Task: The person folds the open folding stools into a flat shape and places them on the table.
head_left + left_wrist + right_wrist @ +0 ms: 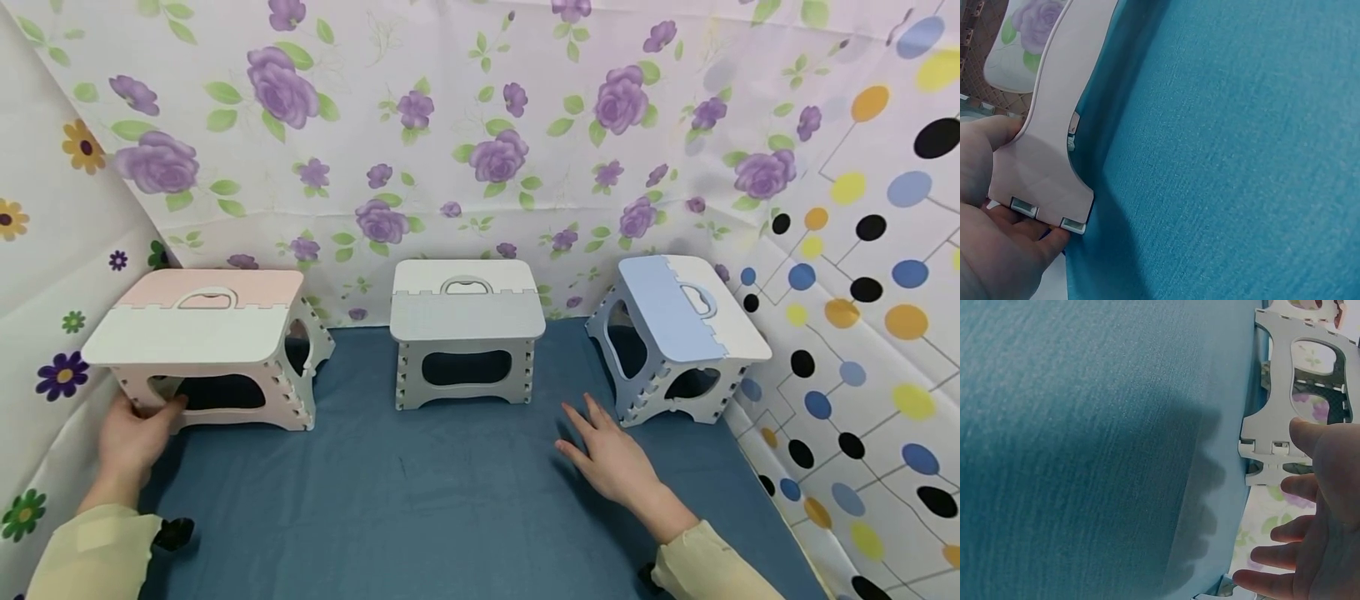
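Note:
A pink and white folding step stool (202,333) stands at the left. My left hand (133,442) grips the lower part of its near left leg. In the left wrist view, the thumb lies on the inner edge of the pink leg panel (1047,156) and the fingers wrap its outer side. My right hand (611,458) is held with fingers spread, holding nothing, over the cloth in front of the gap between a grey and white step stool (467,317) in the middle and a blue and white one (678,317) at the right.
Blue cloth (420,500) covers the tabletop. A flower-print sheet (450,125) hangs behind the stools. A dotted sheet (870,333) borders the right side, and a white sheet with daisies (60,317) borders the left, close to the pink stool.

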Motion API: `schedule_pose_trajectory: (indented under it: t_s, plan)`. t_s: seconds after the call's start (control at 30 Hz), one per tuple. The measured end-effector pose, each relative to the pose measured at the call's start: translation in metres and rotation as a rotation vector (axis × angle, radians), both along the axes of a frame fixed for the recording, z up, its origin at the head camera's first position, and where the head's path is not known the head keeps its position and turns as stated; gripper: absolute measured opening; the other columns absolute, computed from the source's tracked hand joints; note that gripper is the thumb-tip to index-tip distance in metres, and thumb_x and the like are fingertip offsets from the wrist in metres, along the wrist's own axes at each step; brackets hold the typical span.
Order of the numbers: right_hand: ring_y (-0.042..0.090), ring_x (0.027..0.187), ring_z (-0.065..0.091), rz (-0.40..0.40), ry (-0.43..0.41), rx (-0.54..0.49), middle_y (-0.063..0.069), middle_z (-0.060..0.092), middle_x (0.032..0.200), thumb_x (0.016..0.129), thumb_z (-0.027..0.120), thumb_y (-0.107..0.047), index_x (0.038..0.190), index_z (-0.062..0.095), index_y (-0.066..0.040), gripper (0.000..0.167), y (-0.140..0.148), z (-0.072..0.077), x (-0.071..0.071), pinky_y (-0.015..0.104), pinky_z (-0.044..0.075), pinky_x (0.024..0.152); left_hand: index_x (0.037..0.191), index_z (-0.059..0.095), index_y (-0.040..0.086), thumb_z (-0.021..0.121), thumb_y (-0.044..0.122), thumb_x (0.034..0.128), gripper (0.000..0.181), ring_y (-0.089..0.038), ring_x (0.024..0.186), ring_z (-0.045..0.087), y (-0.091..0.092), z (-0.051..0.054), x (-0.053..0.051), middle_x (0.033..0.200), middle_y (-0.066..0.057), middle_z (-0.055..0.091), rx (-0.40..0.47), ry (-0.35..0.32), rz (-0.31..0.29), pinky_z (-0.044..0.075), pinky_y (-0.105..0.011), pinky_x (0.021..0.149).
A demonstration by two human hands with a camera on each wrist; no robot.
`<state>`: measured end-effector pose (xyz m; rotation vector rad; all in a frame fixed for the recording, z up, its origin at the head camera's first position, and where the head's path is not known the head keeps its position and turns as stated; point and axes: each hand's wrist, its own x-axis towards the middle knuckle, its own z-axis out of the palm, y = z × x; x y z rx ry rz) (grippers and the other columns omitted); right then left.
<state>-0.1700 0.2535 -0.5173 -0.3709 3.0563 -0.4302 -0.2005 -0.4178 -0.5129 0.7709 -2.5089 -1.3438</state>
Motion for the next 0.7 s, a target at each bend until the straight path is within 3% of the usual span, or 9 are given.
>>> schedule_pose_trajectory:
  t_s: [0.17,0.23,0.3,0.4,0.47,0.53,0.6,0.7]
  plan:
    - [0.048,0.153,0.035,0.000,0.001,-0.004,0.026,0.025,0.172,0.107,0.065,-0.051,0.166,0.043,-0.017,0.072,-0.001,0.001,0.001,0.068,0.044,0.108,0.168,0.020,-0.002,0.059,0.031,0.1080,0.078,-0.053,0.140,0.042,-0.001,-0.001,0.003,0.168,-0.032,0.029,0.000,-0.007,-0.029,0.050,-0.065,0.099]
    - [0.048,0.153,0.036,0.000,0.003,0.000,0.026,0.025,0.172,0.107,0.065,-0.051,0.166,0.043,-0.017,0.072,-0.002,0.002,0.001,0.068,0.044,0.108,0.167,0.021,-0.003,0.060,0.031,0.1079,0.078,-0.053,0.138,0.044,-0.001,0.000,0.005,0.167,-0.033,0.030,0.001,-0.010,-0.033,0.054,-0.056,0.089]
    - [0.048,0.152,0.037,0.000,0.002,0.001,0.025,0.025,0.172,0.107,0.065,-0.050,0.166,0.043,-0.016,0.072,-0.003,0.003,0.001,0.068,0.044,0.108,0.166,0.022,-0.004,0.060,0.031,0.1077,0.078,-0.052,0.135,0.046,0.000,0.001,0.008,0.165,-0.034,0.032,-0.002,-0.010,-0.038,0.053,-0.038,0.076]
    - [0.048,0.152,0.037,0.001,0.001,0.004,0.025,0.025,0.173,0.107,0.065,-0.050,0.166,0.043,-0.016,0.071,-0.004,0.003,0.001,0.067,0.045,0.107,0.166,0.023,-0.004,0.061,0.030,0.1076,0.077,-0.052,0.134,0.046,0.002,0.002,0.013,0.165,-0.034,0.032,0.006,-0.010,-0.032,0.047,-0.029,0.070]
    - [0.048,0.152,0.038,0.002,0.001,0.003,0.025,0.025,0.173,0.107,0.065,-0.049,0.166,0.043,-0.017,0.071,-0.004,0.004,0.001,0.067,0.045,0.108,0.166,0.022,-0.004,0.060,0.029,0.1077,0.077,-0.052,0.136,0.045,0.004,0.002,0.017,0.166,-0.034,0.031,0.008,-0.007,-0.037,0.049,-0.032,0.072]
    - [0.047,0.152,0.038,0.004,0.002,0.002,0.025,0.025,0.173,0.107,0.065,-0.050,0.166,0.044,-0.017,0.071,-0.004,0.004,0.002,0.067,0.045,0.108,0.167,0.021,-0.003,0.059,0.028,0.1080,0.077,-0.053,0.138,0.043,0.006,0.002,0.021,0.167,-0.034,0.030,0.014,-0.005,-0.040,0.054,-0.047,0.083]
    - [0.047,0.152,0.038,0.008,0.006,0.002,0.025,0.026,0.173,0.107,0.065,-0.050,0.165,0.044,-0.016,0.071,-0.005,0.004,0.002,0.066,0.045,0.107,0.167,0.020,-0.003,0.059,0.026,0.1083,0.076,-0.054,0.139,0.043,0.009,0.002,0.025,0.166,-0.035,0.029,0.015,-0.003,-0.045,0.050,-0.061,0.093]
    - [0.047,0.152,0.039,0.016,0.013,-0.002,0.024,0.027,0.172,0.106,0.066,-0.050,0.164,0.046,-0.016,0.070,-0.006,0.004,0.003,0.066,0.046,0.107,0.167,0.018,-0.004,0.059,0.024,0.1084,0.077,-0.056,0.141,0.041,0.013,0.001,0.032,0.166,-0.036,0.027,0.024,-0.007,-0.037,0.044,-0.070,0.103]
